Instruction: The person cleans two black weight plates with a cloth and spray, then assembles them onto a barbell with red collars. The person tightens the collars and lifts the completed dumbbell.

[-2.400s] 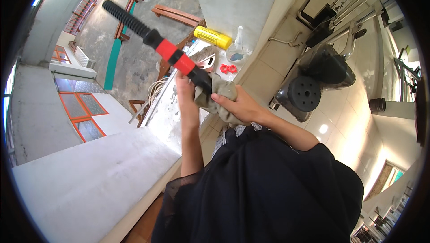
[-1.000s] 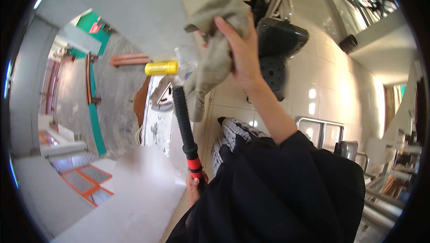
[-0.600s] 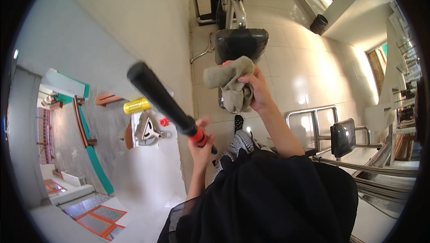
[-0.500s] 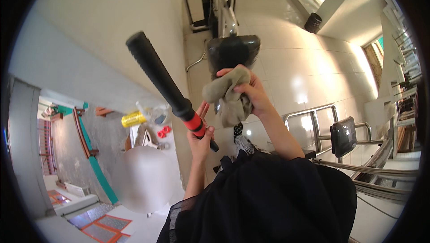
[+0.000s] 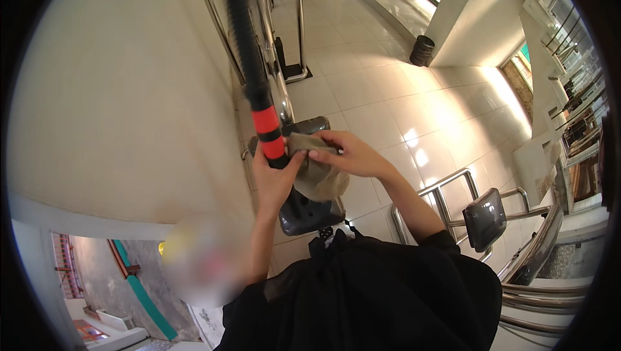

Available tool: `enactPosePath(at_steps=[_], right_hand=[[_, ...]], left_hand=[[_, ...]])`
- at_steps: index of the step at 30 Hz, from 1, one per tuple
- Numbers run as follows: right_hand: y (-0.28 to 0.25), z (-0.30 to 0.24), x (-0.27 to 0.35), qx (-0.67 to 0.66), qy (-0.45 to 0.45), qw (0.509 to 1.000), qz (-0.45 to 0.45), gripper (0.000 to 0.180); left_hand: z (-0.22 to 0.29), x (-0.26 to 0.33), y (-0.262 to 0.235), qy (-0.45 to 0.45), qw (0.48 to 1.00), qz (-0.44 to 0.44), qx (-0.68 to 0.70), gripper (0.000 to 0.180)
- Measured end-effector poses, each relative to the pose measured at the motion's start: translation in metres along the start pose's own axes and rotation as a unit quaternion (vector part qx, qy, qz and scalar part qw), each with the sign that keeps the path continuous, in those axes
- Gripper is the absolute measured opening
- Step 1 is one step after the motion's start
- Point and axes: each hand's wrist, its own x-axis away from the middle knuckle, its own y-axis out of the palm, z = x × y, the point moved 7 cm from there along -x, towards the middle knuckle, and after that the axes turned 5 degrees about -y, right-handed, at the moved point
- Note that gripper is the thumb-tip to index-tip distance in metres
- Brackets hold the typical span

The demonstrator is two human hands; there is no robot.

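My left hand (image 5: 270,180) is closed around the lower part of a black bar (image 5: 266,120) with red bands and a ridged grip. The bar stands steeply upward in front of me, tilted a little to the left. A grey-olive cloth (image 5: 321,180) is bunched in my right hand (image 5: 352,156), fingers pinched on its upper edge. The cloth touches the bar's side just beside the red bands, and my left thumb presses on it too. The bar's lower end is hidden behind my left hand and the cloth.
Beneath my hands is a black padded seat (image 5: 310,216) of a metal-framed machine. Chrome tubing with a dark pad (image 5: 485,220) stands to the right. A pale wall (image 5: 123,105) rises on the left. A dark bin (image 5: 422,50) sits by the far pillar.
The bar has swung more upright, with its grip end farther away. My right hand has brought the cloth down and left against the bar, near my left hand. The view has shifted.
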Motion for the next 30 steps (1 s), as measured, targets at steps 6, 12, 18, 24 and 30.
enactPosePath(at_steps=[6,12,18,24,30], right_hand=[[-0.061,-0.052,-0.019,-0.086,-0.104,0.987,0.092,0.02],[-0.087,-0.07,-0.022,-0.19,-0.198,0.951,0.141,0.022],[-0.11,-0.074,-0.006,-0.011,-0.241,0.955,0.172,0.019],[-0.105,-0.047,-0.011,-0.052,-0.217,0.953,0.204,0.015],[-0.16,-0.038,0.016,0.048,-0.198,0.883,0.423,0.02]], left_hand=[[0.052,-0.034,0.033,0.093,0.989,-0.09,-0.073,0.056],[0.022,-0.047,0.052,0.009,0.993,-0.1,-0.066,0.052],[0.008,-0.06,0.021,-0.014,0.998,-0.055,-0.021,0.042],[-0.003,-0.056,-0.001,0.051,0.996,-0.053,-0.053,0.045],[-0.024,-0.043,-0.007,-0.054,0.982,-0.08,-0.164,0.04]])
